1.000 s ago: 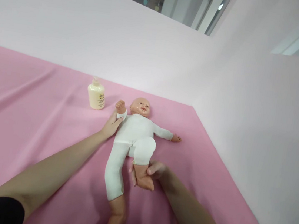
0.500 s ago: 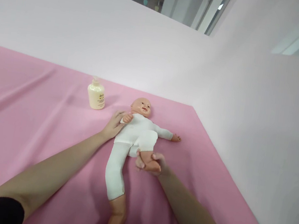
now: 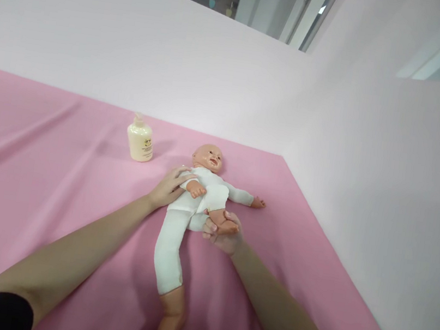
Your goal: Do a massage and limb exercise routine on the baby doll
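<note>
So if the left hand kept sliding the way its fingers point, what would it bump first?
The left hand already rests against the doll, fingers aimed across its chest, so it would probably push into the doll's bent arm first.

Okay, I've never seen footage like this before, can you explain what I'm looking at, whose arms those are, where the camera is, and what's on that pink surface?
There is no machine here. The camera is worn on a person's head and looks forward and down, so the two bare arms reaching in from the bottom are that person's own.

In front of them is a surface covered by a pink sheet, with pale walls behind it. A baby doll in a white suit lies on its back on the sheet. Beside its head stands a cream pump bottle.

The left hand rests against the doll's shoulder and upper arm, folding that arm across the chest. The right hand has its fingers closed around one bare foot, with that knee bent up toward the belly. The doll's other leg lies straight, toward the camera.
</note>
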Available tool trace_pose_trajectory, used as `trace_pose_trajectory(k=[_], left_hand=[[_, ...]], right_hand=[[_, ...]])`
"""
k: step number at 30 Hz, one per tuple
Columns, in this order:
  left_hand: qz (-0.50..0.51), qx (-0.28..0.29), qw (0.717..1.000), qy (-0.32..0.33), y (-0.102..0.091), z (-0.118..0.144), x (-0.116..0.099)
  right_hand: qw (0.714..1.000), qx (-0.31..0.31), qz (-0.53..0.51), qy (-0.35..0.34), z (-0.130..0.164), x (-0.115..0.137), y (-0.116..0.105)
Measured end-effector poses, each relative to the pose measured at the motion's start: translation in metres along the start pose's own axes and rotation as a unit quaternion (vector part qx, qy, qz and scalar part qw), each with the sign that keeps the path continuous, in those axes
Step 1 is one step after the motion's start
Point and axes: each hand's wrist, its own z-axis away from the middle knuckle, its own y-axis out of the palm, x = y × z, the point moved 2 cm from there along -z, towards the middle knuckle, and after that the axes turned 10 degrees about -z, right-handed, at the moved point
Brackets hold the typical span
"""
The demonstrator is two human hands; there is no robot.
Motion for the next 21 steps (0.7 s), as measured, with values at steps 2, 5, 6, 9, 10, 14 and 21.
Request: trace_pose_trajectory(k=[2, 5, 6, 9, 10, 14, 21], left_hand=[[0.021, -0.02, 0.999, -0.036, 0.001, 0.0, 0.002], [0.062, -0.062, 0.993, -0.084, 0.004, -0.001, 0.008], [0.077, -0.076, 0.99, -0.095, 0.006, -0.001, 0.011], [0.122, -0.109, 0.975, -0.151, 0.01, 0.0, 0.019], [0.135, -0.118, 0.967, -0.179, 0.012, 0.001, 0.022], [0.174, -0.148, 0.935, -0.271, 0.014, 0.006, 0.029], [0.199, -0.184, 0.908, -0.32, 0.016, 0.008, 0.036]], right_hand=[[1.0, 0.026, 0.013, 0.005, 0.001, -0.001, 0.001], [0.996, 0.069, 0.05, 0.023, 0.003, -0.005, 0.002], [0.994, 0.084, 0.064, 0.037, 0.004, -0.007, 0.003], [0.982, 0.132, 0.098, 0.092, 0.007, -0.012, 0.004], [0.977, 0.148, 0.106, 0.111, 0.008, -0.013, 0.005], [0.952, 0.203, 0.14, 0.181, 0.009, -0.017, 0.01], [0.924, 0.242, 0.172, 0.239, 0.007, -0.018, 0.008]])
